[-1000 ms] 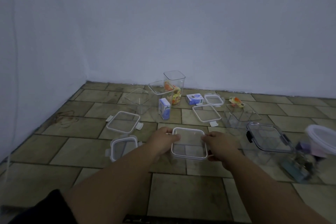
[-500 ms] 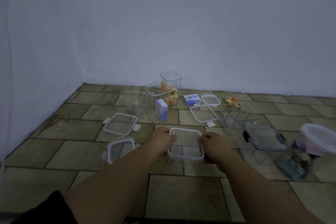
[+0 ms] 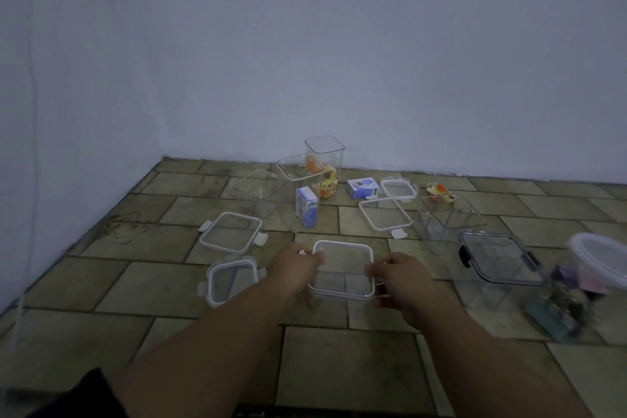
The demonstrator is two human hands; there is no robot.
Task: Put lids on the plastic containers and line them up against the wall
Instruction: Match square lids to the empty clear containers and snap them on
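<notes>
left hand [image 3: 295, 265] and right hand [image 3: 397, 278] both curl fingers onto opposite white-rimmed sides of the lidded clear square plastic container [image 3: 342, 270], low on the matte stone-tiled floor [image 3: 339, 366], well apart from the smooth pale wall [image 3: 373, 78]. four loose white-rimmed flat lids [image 3: 232, 231] around it; four open clear tubs [image 3: 448, 217] beyond.

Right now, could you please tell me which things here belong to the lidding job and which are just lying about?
Job: lid gripped by left hand and right hand; loose lid; tall container; open tub.
Lying about: blue carton; snack packet.
</notes>
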